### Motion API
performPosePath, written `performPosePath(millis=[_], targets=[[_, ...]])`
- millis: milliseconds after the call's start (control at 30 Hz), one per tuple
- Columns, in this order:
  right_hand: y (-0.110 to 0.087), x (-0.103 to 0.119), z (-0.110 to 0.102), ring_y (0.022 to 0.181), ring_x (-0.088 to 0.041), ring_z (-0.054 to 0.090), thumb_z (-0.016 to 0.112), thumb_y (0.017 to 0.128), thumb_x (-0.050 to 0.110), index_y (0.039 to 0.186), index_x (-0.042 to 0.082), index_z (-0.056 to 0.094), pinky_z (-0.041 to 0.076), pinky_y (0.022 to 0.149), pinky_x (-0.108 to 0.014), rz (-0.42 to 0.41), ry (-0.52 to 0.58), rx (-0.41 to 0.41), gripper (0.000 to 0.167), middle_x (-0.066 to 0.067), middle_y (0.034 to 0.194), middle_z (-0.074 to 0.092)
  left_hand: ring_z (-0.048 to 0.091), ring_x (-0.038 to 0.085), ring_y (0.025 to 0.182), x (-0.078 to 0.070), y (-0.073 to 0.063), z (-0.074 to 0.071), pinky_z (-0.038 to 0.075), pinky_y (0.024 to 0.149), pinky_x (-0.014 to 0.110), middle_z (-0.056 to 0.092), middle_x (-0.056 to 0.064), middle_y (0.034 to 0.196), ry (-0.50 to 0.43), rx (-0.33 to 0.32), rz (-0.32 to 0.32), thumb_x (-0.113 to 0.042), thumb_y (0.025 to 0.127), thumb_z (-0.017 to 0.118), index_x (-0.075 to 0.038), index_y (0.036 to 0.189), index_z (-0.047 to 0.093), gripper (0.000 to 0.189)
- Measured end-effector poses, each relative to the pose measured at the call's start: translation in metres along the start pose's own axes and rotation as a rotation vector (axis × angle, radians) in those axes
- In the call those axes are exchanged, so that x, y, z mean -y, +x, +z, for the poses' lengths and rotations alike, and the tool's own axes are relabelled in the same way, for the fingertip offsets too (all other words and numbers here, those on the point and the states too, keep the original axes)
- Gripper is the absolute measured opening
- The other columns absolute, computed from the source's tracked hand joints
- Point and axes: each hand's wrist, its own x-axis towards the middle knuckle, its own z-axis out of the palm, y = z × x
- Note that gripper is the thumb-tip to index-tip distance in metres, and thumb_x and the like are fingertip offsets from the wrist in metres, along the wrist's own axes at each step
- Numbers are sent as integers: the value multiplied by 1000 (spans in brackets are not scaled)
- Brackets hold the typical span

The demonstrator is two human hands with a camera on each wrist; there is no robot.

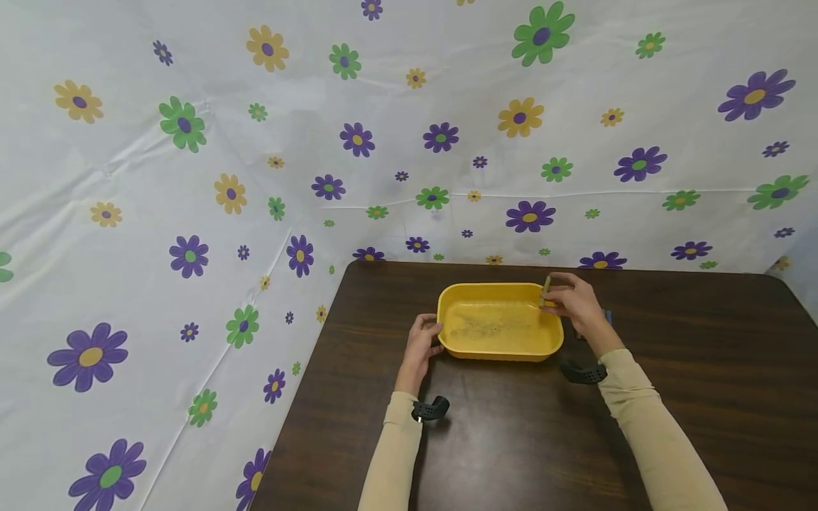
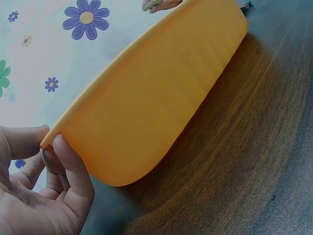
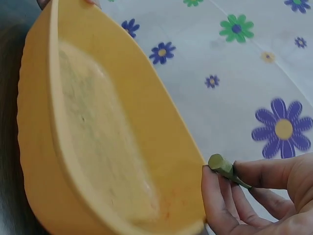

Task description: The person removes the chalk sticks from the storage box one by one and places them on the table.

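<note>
A yellow plastic tub (image 1: pixel 501 285) with rounded corners sits on the dark table. My left hand (image 1: pixel 422 344) pinches its left rim; in the left wrist view, the thumb is on one side of the rim and fingers on the other. My right hand (image 1: pixel 575 301) is at the tub's right end and pinches a short green stick-like piece (image 3: pixel 221 164) between thumb and fingers. That piece has a flat, faceted end and narrows toward the other. Its fingertips are right at the tub's rim. Inside, the tub's floor (image 3: pixel 98 127) shows dark smudges and small reddish marks.
A small blue item (image 1: pixel 608 316) lies on the table, partly hidden behind my right wrist. The brown wood-grain table (image 1: pixel 690 369) meets a white sheet (image 1: pixel 294 106) printed with flowers at the back and left. Both wrists wear black bands (image 1: pixel 431 409).
</note>
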Motion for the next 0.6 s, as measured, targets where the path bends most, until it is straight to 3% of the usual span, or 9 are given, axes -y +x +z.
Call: performPosePath(millis=[167,400,600], targets=[[-3,-5,-20,83,-7,69,60,103,0,162,-3,18,59,82,-32,11,17,-28,73,-22,130,55,59,18,85,-1,1,0,51,63,27,63,18,115,-2,-7,-4,-15,104,63,-5,129,57,28],[-7,-16,-47,83,-4,68,60,103,2,162,-3,18,59,83,-31,-15,-12,-68,73,-10,119,55,59,18,85,-1,0,1,51,63,27,63,18,115,-4,-10,-4,-16,104,63,-5,130,57,29],[-14,-23,-67,81,-4,69,62,101,-2,160,-3,24,59,77,-27,-21,23,-100,70,11,96,64,58,18,86,0,1,1,51,64,27,63,18,115,-3,-12,-3,-16,104,63,-4,131,57,30]])
